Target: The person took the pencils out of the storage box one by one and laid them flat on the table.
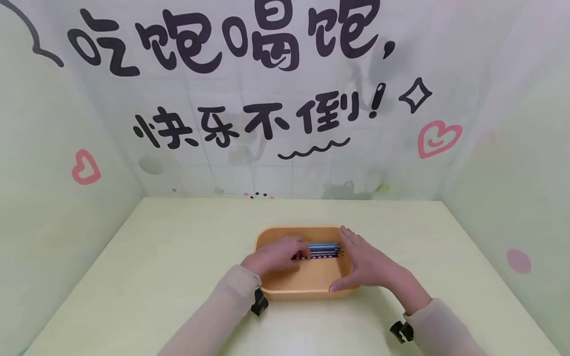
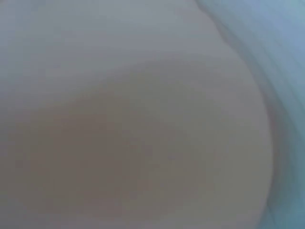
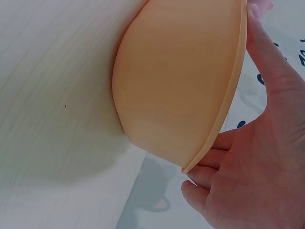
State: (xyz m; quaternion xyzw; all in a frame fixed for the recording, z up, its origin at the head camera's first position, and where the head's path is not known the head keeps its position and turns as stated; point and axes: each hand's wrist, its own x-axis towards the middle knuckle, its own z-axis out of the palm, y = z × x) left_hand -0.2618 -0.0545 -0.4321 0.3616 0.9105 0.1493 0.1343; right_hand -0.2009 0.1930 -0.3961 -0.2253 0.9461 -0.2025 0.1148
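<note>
An orange plastic box [image 1: 303, 294] stands on the table, with a bundle of pencils [image 1: 323, 249] lying along its far side. My left hand [image 1: 280, 254] reaches into the box, its curled fingers at the left end of the pencils and partly covering them. The right hand [image 1: 367, 262] holds the right end of the box, thumb on the near rim and fingers at the far right corner. In the right wrist view, the right hand [image 3: 257, 157] spans the rim of the box [image 3: 176, 71]. The left wrist view is too blurred to make out the hand's work.
The pale wooden table [image 1: 178, 247] extends around the box on all sides. A printed back wall [image 1: 249, 173] with dark lettering rises behind it, with side walls at left and right. Dark wrist straps [image 1: 260, 302] sit at both cuffs.
</note>
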